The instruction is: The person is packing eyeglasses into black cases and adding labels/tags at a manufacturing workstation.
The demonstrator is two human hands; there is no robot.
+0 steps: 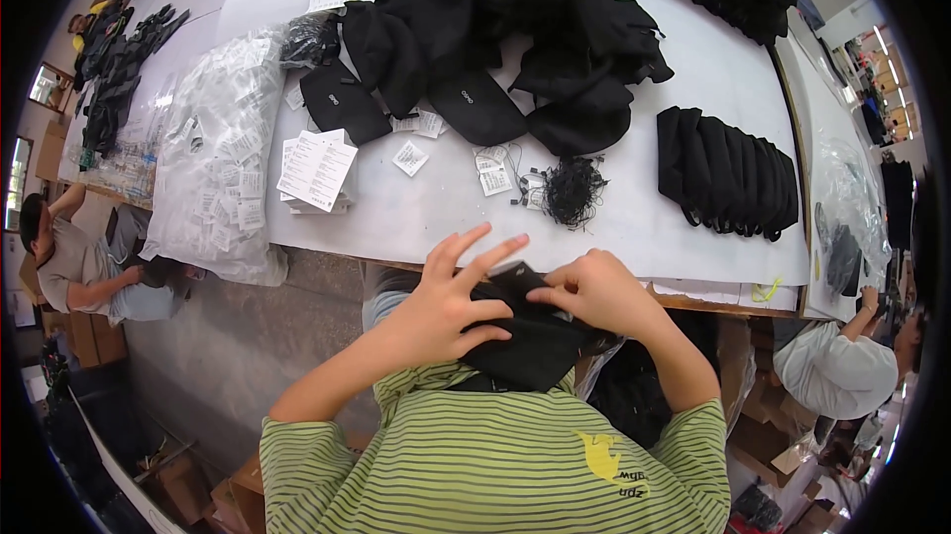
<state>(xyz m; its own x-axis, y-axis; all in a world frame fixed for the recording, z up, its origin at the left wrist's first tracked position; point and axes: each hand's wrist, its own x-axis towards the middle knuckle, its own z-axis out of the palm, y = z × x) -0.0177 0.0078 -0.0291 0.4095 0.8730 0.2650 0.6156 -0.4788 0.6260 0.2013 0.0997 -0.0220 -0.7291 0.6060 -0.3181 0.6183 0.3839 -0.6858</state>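
Black pouch (535,336): held in front of the chest, just below the near edge of the bench (634,237), over the lap.

Left hand (451,301): lies on the pouch's left part, palm down, wrist bent, forearm rising from lower left. Grip spread; the long fingers fan up and right, thumb on the fabric.

Right hand (594,291): rests on the pouch's upper right edge, forearm coming in from the lower right. Grip pressed together, fingertips pinching a small part at the pouch's top edge.

On the bench beyond the pouch:
- tangle of black cords (573,189), straight above;
- row of black folded pouches (728,172), upper right;
- stack of paper sheets (317,169), upper left;
- clear bag of tags (218,153), further left;
- heap of black bags (505,29), at the far side.
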